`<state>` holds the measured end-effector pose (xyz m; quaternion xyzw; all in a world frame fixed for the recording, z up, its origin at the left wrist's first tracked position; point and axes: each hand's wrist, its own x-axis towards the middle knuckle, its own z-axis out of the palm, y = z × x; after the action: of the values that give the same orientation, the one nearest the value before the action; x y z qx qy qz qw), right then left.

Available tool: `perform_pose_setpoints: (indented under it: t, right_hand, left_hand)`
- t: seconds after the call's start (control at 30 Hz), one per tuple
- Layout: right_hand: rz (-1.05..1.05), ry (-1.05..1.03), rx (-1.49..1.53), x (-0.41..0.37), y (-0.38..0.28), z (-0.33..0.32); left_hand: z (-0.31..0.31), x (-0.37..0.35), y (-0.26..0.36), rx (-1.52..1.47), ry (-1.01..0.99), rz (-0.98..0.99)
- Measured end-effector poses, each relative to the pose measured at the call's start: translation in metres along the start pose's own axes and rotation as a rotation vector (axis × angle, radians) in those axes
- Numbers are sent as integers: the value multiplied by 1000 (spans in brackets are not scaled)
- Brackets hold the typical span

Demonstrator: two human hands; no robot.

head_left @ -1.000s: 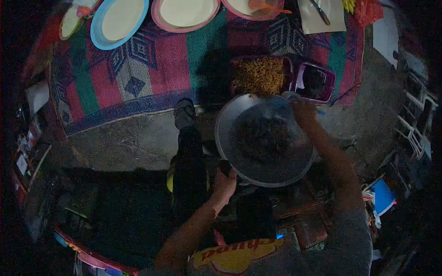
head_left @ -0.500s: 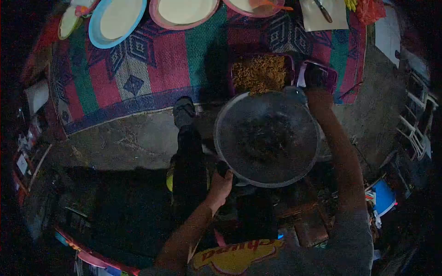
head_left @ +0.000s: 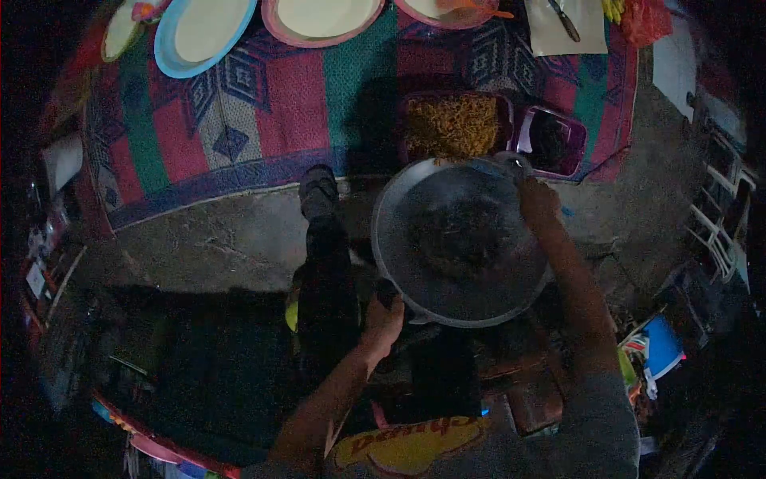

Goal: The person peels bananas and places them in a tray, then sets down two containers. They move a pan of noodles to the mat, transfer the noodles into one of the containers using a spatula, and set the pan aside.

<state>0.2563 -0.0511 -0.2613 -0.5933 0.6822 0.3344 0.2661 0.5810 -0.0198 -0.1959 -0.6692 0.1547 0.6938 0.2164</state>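
Observation:
A large grey wok [head_left: 459,299] sits in front of me, its inside dark and scorched-looking. At its near-left rim, my left hand [head_left: 383,323] is closed around a dark, pad-like piece [head_left: 388,292]. My right hand [head_left: 540,203] is closed over the wok's far-right rim, beside a metal loop handle [head_left: 519,162]. A thin blue tool [head_left: 567,211] pokes out past that hand; whether its other end lies in the wok I cannot tell. Just beyond the rim stands a tub of brown, crinkled food strips [head_left: 452,124]. To its right, a purple container [head_left: 576,144] holds something dark.
Along the far side of the striped mat [head_left: 291,120] stand a blue basin [head_left: 165,60] and pink basins [head_left: 323,41] with pale contents. A knife [head_left: 566,22] lies on a pale board [head_left: 550,44] near a red bag [head_left: 646,20]. My sandalled foot [head_left: 319,191] is left of the wok.
My right hand has come out of the purple container and back to the wok's rim, with the blue tool now showing there. My left hand keeps its place.

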Motion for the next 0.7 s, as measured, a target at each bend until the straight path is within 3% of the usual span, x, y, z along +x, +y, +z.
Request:
perform_pose_setpoints:
  t: [0.1, 0.23, 0.3, 0.33, 0.4, 0.43, 0.47, 0.53, 0.63, 0.7]
  right_hand:
    - [-150, -111, 21, -16, -14, 4]
    - [-54, -158, 94, -16, -53, 17]
    - [44, 51, 61, 25, -32, 64]
    - [42, 52, 70, 26, -32, 49]
    - [-113, 155, 159, 17, -21, 11]
    - [-108, 155, 163, 10, -21, 1]
    - [-27, -64, 149, -4, -25, -7]
    - [58, -282, 133, -37, -36, -29]
    - [-34, -301, -142, -59, -41, -30]
    - [17, 8, 91, -21, -11, 31]
  left_hand:
    - [0, -6, 8, 59, 54, -44]
    - [6, -3, -4, 94, 88, -19]
    - [4, 12, -35, -220, -70, 156]
    - [0, -2, -17, -214, -62, 155]
    - [-6, -29, 14, 105, 39, -112]
    - [-6, -22, 4, 112, 39, -111]
    - [-5, -10, -17, 79, 55, -67]
    - [-7, -7, -31, 46, 68, -21]
    - [-9, -16, -27, -108, -66, 98]
    - [-8, -27, -18, -13, 113, -14]
